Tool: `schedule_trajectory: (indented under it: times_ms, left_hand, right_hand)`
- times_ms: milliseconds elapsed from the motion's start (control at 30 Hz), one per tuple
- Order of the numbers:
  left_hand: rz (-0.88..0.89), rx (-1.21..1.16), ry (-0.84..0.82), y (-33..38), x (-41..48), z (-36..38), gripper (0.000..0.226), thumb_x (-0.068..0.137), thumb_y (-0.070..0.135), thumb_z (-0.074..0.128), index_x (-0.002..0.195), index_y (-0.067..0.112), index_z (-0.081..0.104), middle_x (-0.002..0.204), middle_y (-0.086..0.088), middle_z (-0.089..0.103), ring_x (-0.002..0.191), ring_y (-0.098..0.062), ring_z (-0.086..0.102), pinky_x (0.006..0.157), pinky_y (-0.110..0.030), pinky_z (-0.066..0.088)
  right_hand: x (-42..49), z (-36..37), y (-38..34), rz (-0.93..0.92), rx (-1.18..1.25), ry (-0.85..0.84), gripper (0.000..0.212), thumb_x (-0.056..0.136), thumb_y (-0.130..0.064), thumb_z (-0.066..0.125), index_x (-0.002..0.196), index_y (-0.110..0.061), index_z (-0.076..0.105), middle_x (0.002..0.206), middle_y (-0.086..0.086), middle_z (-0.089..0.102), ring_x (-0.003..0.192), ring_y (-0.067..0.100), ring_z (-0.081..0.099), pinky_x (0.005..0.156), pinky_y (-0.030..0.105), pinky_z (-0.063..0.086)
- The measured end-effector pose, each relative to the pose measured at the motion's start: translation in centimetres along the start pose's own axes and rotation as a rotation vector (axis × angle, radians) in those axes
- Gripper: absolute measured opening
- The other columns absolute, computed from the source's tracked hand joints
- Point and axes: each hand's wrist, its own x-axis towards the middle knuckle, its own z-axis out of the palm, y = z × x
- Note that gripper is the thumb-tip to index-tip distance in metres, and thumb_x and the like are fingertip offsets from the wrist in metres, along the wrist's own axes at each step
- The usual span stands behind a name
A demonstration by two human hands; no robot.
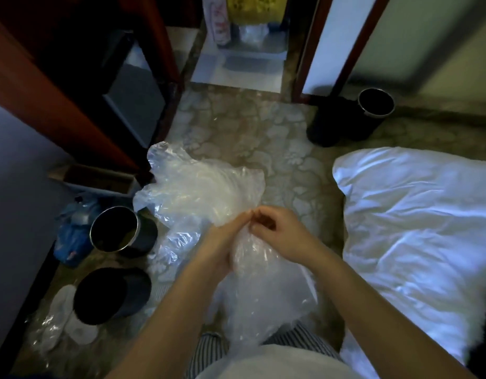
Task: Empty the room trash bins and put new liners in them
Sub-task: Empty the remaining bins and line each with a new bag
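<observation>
A clear plastic liner [198,187] billows in front of me above the patterned floor. My left hand [222,242] and my right hand [277,231] both pinch its crumpled edge close together at the middle. A black bin with a metal rim [119,231] stands at the left, bare inside. A second black bin [110,294] stands just nearer to me. A third black bin [354,116] stands far right by the door frame.
White bedding [416,236] fills the right side. A blue bag of rubbish [72,231] lies left of the bins beside an open cardboard box [97,179]. Loose clear plastic [53,326] lies at the lower left. A dark wooden cabinet [72,86] stands at the left.
</observation>
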Motion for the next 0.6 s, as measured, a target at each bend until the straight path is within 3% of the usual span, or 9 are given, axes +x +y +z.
schedule_trajectory:
  times_ms: [67,133,200,300,400,533,600]
  left_hand:
    - [-0.014,0.018,-0.125,0.7,1.6,3.0,0.024,0.075,0.022,0.062,0.091,0.006,0.070,0.087,-0.012,0.072,0.079,-0.017,0.070,0.068,-0.025,0.056]
    - [-0.006,0.046,-0.177,1.4,3.3,5.6,0.029,0.071,0.021,0.064,0.095,0.006,0.070,0.090,-0.012,0.072,0.084,-0.020,0.070,0.072,-0.027,0.056]
    - [-0.004,0.080,-0.170,2.1,5.0,7.9,0.033,0.069,0.019,0.064,0.098,0.006,0.068,0.091,-0.012,0.072,0.085,-0.021,0.069,0.072,-0.028,0.057]
    - [-0.015,0.117,-0.131,3.5,7.9,10.9,0.047,0.067,0.018,0.066,0.112,0.003,0.064,0.105,-0.016,0.070,0.089,-0.022,0.069,0.073,-0.029,0.058]
    - [-0.026,0.148,-0.097,5.2,11.2,12.7,0.064,0.063,0.019,0.068,0.124,0.002,0.057,0.110,-0.015,0.068,0.085,-0.019,0.070,0.063,-0.025,0.057]
    - [-0.111,0.227,-0.125,9.0,16.3,15.3,0.048,0.080,0.015,0.065,0.126,0.004,0.056,0.098,-0.011,0.068,0.071,-0.015,0.069,0.055,-0.023,0.055]
    - [-0.164,0.216,-0.200,11.2,19.2,16.6,0.060,0.074,0.022,0.066,0.130,0.004,0.053,0.102,-0.013,0.067,0.072,-0.016,0.070,0.056,-0.025,0.056]
  right_hand:
    - [0.7,-3.8,1.1,0.024,0.055,0.094,0.018,0.091,-0.008,0.059,0.077,-0.021,0.059,0.074,0.005,0.062,0.068,0.014,0.056,0.068,0.027,0.046]
    - [1.2,-6.8,2.0,0.045,0.155,0.208,0.021,0.091,-0.006,0.058,0.074,-0.017,0.057,0.064,-0.010,0.058,0.060,0.000,0.050,0.061,0.014,0.041]
    - [1.9,-8.9,3.0,0.080,0.225,0.305,0.026,0.092,-0.004,0.056,0.070,-0.018,0.055,0.057,-0.015,0.055,0.053,-0.004,0.048,0.057,0.008,0.039]
    - [3.4,-11.3,4.3,0.111,0.294,0.484,0.024,0.094,-0.002,0.052,0.073,-0.014,0.053,0.060,-0.007,0.051,0.050,-0.004,0.048,0.054,0.008,0.038]
    - [5.5,-14.1,5.4,0.176,0.354,0.657,0.025,0.096,-0.007,0.051,0.074,-0.019,0.052,0.060,-0.005,0.049,0.048,-0.003,0.047,0.051,0.009,0.036]
    - [9.7,-18.1,6.8,0.283,0.322,0.791,0.020,0.096,-0.019,0.051,0.076,-0.022,0.052,0.063,-0.004,0.050,0.055,0.005,0.045,0.055,0.017,0.037]
    - [12.3,-20.2,7.3,0.343,0.315,0.862,0.016,0.097,-0.023,0.049,0.082,-0.018,0.055,0.068,-0.001,0.051,0.060,0.009,0.046,0.055,0.019,0.038]
